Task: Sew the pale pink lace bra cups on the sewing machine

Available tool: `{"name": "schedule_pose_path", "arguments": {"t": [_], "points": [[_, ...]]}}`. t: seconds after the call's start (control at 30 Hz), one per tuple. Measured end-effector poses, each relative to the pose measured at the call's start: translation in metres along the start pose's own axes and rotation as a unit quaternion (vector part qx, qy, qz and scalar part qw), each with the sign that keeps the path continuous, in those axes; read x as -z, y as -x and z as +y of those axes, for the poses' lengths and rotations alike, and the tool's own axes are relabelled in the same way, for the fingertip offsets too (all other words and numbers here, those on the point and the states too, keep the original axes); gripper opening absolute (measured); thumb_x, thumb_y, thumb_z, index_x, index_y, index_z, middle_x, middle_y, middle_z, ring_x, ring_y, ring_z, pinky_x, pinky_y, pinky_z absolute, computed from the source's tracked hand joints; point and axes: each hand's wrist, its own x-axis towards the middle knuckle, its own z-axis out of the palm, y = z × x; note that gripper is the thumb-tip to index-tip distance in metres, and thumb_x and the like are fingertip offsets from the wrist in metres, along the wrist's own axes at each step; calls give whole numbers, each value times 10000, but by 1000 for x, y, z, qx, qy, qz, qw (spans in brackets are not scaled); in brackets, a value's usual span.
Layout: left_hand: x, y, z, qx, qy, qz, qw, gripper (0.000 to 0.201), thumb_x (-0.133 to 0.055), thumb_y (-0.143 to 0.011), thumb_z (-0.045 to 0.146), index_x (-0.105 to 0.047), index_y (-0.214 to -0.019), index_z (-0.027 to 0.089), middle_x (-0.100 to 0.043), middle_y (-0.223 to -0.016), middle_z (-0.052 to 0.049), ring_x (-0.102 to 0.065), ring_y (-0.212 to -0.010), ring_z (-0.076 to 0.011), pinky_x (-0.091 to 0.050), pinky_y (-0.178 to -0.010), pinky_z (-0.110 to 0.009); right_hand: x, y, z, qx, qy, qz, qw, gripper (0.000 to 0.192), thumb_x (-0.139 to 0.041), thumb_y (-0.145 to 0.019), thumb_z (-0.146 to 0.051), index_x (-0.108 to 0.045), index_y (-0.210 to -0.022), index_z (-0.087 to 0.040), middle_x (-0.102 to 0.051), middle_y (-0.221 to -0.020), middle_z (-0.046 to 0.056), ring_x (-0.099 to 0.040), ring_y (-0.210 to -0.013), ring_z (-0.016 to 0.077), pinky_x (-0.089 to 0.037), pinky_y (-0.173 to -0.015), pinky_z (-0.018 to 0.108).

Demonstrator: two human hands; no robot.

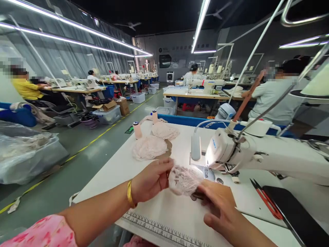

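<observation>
A pale pink lace fabric piece is stretched between my two hands just in front of the sewing machine's needle area. My left hand, with a gold bangle at the wrist, pinches its left edge between thumb and fingers. At the lace's right edge, my right hand has its fingers bent onto the fabric; its thumb stands apart and the fingertips are partly hidden and blurred. A small dark thing under those fingers cannot be made out. The white sewing machine has its lamp lit beside the lace.
Lace piles and two thread spools lie toward the table's far left. Red-handled thread snips rest beside a black phone-like slab on the right. A ruler strip edges the front. Co-workers sit at other machines.
</observation>
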Motion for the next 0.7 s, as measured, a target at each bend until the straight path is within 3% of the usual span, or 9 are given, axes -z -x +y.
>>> {"name": "schedule_pose_path", "arguments": {"t": [0.07,0.17,0.3,0.37,0.43,0.53,0.6,0.7], "points": [[-15,1,-19,73,59,-55,994,269,-736,-909,396,-662,-1003,155,-708,-1015,-99,-692,-939,-201,-560,-895,-333,-3,-4,-10,-55,-142,-31,988,802,-584,-914,-771,-507,-1520,-250,-649,-1330,148,-672,-1032,274,-576,-949,432],[-23,-7,-34,116,11,-96,989,450,-786,-867,430,-649,-1200,158,-713,-1140,-133,-700,-1051,-254,-551,-954,-381,3,-8,-19,-95,-215,3,972,726,-615,-933,-715,-559,-1464,-223,-680,-1263,130,-645,-1141,286,-505,-1063,460],[-26,-26,-34,124,-78,-124,982,851,-964,-678,382,-534,-1387,187,-713,-1151,-108,-682,-1081,-247,-518,-962,-365,20,-3,-27,-105,-230,-118,960,583,-759,-874,-597,-675,-1296,-204,-707,-1141,80,-646,-1119,284,-504,-1032,439],[-28,-33,-33,158,-103,-153,970,931,-1002,-598,306,-529,-1394,207,-706,-1144,-82,-670,-1079,-235,-513,-949,-354,27,1,-28,-110,-235,-158,953,500,-805,-845,-544,-706,-1205,-211,-701,-1065,48,-650,-1083,265,-517,-980,400],[-29,-39,-31,187,-140,-165,958,817,-997,-569,270,-601,-1280,204,-698,-1095,-50,-665,-1008,-210,-517,-882,-321,33,2,-24,-130,-250,-133,950,465,-817,-824,-570,-703,-1100,-214,-678,-947,20,-656,-969,230,-531,-880,354],[-30,-49,-25,200,-234,-170,936,503,-933,-641,353,-662,-1028,182,-659,-889,6,-616,-785,-151,-467,-692,-256,37,0,-13,-171,-257,-30,951,502,-809,-809,-642,-626,-994,-213,-586,-758,-34,-571,-716,154,-476,-683,273],[-31,-58,-19,173,-314,-193,914,382,-879,-699,406,-662,-917,180,-605,-784,31,-555,-703,-131,-406,-622,-239,37,-2,-7,-179,-244,15,953,499,-790,-832,-648,-585,-970,-215,-536,-709,-56,-498,-648,126,-406,-619,244],[-35,-73,-15,83,-392,-217,890,362,-858,-723,444,-633,-836,185,-577,-777,37,-525,-725,-131,-380,-624,-237,34,-5,-4,-165,-225,26,960,452,-749,-889,-621,-587,-982,-208,-528,-738,-50,-478,-668,122,-360,-612,239]]}}
